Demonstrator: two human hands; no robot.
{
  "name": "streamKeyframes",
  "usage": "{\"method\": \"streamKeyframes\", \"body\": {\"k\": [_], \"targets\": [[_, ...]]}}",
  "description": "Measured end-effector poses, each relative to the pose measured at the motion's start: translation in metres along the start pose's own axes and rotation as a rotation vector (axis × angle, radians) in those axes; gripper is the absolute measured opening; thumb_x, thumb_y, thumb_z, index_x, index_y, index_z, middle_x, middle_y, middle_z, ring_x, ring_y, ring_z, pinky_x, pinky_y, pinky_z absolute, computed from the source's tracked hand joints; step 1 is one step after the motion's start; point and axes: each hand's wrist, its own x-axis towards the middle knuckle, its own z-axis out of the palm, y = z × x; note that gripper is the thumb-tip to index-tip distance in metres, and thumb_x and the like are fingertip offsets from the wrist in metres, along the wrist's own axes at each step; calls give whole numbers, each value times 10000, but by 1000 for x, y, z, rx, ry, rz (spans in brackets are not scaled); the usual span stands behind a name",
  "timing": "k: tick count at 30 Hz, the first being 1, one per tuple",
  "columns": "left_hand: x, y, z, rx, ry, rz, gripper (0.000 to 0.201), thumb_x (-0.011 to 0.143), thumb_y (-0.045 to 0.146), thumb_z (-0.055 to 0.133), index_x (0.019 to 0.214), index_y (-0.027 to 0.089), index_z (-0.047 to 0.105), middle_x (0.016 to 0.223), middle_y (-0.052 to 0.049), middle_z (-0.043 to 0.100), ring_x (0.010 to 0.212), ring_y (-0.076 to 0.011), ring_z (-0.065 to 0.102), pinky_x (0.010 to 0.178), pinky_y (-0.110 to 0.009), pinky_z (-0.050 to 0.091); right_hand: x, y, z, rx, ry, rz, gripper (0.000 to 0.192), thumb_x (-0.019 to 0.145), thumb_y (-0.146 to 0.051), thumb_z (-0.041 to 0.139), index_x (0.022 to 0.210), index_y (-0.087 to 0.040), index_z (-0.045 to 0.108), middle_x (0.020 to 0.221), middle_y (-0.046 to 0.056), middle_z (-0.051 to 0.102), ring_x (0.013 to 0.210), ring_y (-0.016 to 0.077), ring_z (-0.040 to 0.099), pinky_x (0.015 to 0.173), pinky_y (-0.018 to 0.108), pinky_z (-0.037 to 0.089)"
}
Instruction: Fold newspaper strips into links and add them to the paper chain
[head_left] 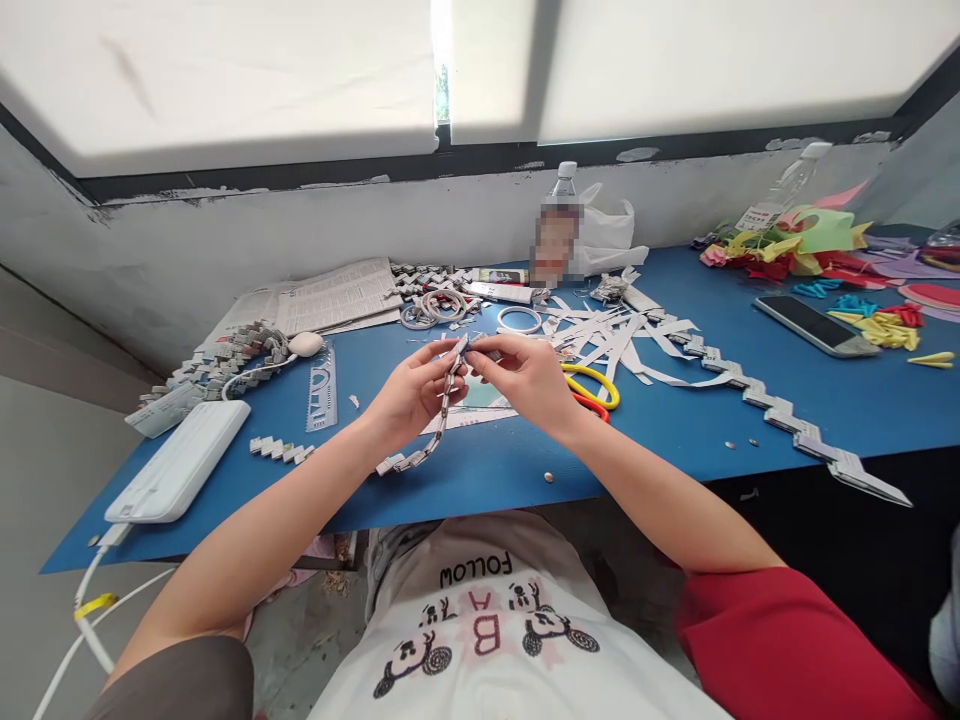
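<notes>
Between my two hands, above the middle of the blue table [487,500], is a folded-paper chain [444,400] made of small zigzag links of printed paper. My left hand [416,390] grips the chain near its upper end, and its tail hangs down to the tabletop. Fingers of my right hand [525,380] pinch at that same upper end; the exact bit between the fingertips is hidden. Scissors with yellow and red handles [611,388] lie just right of my right hand. Under the hands are a pale green sheet [484,395] and white paper.
Loose paper strips [607,340] spread behind my right hand. A longer paper chain [772,405] runs toward the right front edge. At left lie a white power bank [180,460], a clear ruler [321,390] and a short chain piece [279,449]. A phone [814,325] and bottle [559,225] stand farther off.
</notes>
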Motion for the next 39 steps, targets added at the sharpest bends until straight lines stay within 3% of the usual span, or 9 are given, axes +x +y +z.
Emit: {"method": "streamKeyframes", "body": {"k": [12,17,20,25,31,39], "targets": [[2,-7,-6,167,-22,128,314,730,298,772,983,200,614,738,13,646,620,-97,615,667,-271,526,-2,6,5,-94,92,-134,144,830,-248,604,869,-173,721,822,53,718,723,159,666,618,260,570],[-2,-12,-2,537,36,529,258,773,385,722,946,209,646,858,-12,675,746,-150,663,707,-309,562,-4,6,6,-97,150,-190,114,821,-237,602,853,-190,701,811,35,714,706,152,666,620,266,579],[-6,-16,-1,601,91,705,231,810,391,684,964,221,665,978,-31,679,860,-184,682,710,-309,582,-6,5,5,-138,212,-313,86,820,-211,600,834,-200,684,758,21,703,673,143,653,621,269,568],[-8,-19,-2,667,35,939,144,847,313,657,959,233,699,1020,-48,691,981,-196,666,831,-344,591,-7,6,3,-251,298,-573,103,834,-156,586,857,-216,666,706,13,684,649,141,639,595,273,541],[-10,-20,-3,720,17,1061,189,865,245,637,1036,269,712,1073,-39,702,1015,-191,665,868,-351,590,-7,9,1,-285,346,-713,148,827,-120,614,916,-227,664,741,15,687,647,134,647,582,259,536],[-12,-17,-2,806,38,1104,199,857,219,649,1021,280,744,1072,-34,725,970,-187,683,840,-319,585,-7,8,0,-276,355,-705,133,832,-120,608,901,-217,669,746,19,694,657,134,653,584,256,541]]}}
